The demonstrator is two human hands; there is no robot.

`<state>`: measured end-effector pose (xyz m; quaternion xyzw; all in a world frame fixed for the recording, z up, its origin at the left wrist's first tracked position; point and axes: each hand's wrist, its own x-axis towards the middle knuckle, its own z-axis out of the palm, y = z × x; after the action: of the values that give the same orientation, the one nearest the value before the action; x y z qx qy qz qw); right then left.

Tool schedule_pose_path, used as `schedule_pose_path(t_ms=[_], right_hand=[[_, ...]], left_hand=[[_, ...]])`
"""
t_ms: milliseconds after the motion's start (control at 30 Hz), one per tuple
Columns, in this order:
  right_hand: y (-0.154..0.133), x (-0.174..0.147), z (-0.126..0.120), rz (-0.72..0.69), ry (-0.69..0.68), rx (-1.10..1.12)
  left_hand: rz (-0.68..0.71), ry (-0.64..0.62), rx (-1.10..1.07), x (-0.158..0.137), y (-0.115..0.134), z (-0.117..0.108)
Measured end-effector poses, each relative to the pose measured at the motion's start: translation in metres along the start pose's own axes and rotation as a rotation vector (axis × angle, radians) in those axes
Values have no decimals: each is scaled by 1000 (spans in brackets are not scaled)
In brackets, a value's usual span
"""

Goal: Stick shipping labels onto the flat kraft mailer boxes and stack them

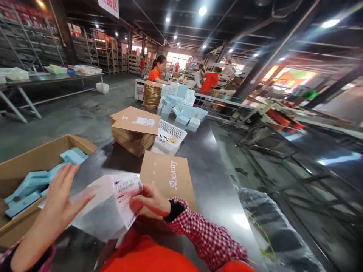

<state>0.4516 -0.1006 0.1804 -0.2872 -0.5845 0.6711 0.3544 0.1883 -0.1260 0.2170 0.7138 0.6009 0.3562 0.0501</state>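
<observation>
Printed white barcode label [126, 194] is held up over a dark, glossy counter [218, 181], just left of a flat brown cardboard carton [161, 170] with white lettering, as I watch from my remote station. My right hand [151, 198] pinches its right edge between thumb and fingers. My left hand [61, 196] is open, fingers spread, beside a translucent whitish sheet [98, 215] that spreads left from the label; whether hand and sheet touch, or sheet and label are joined, I cannot tell.

By my judgement, the work stands midway: the label is in hand, but the carton's visible top bears only print. Farther along, a stack of brown cardboard cartons [133, 141] already carries a white rectangular slip [145, 121] on top, stuck or loose I cannot say. At left, an open brown cardboard box [31, 158] holds pale blue boxes [34, 179].
</observation>
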Motion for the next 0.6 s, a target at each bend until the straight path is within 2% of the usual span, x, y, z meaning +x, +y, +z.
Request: schedule_pose_path(t_ms=[100,200,267,333,433,500,600], right_hand=[[4,-15,11,-84,72,-134],[9,-29,21,-151,115,-259],[11,-38,22,-145,133,-264],[10,-47,18,-156,199,-270],[1,-57,8,-264,353,-362],[-5,-63,3,-320,400,-418],[-6,-72,4,-358,474,-455]], left_hand=[[196,-37,-85,-6,18,22],[119,-132,-170,-8,38,41],[64,-169,-201,-10,45,48],[94,-183,-236,-13,49,51],[207,-212,-300,-22,58,53],[277,-207,-328,-27,68,56],[276,-152,-283,-32,81,65]])
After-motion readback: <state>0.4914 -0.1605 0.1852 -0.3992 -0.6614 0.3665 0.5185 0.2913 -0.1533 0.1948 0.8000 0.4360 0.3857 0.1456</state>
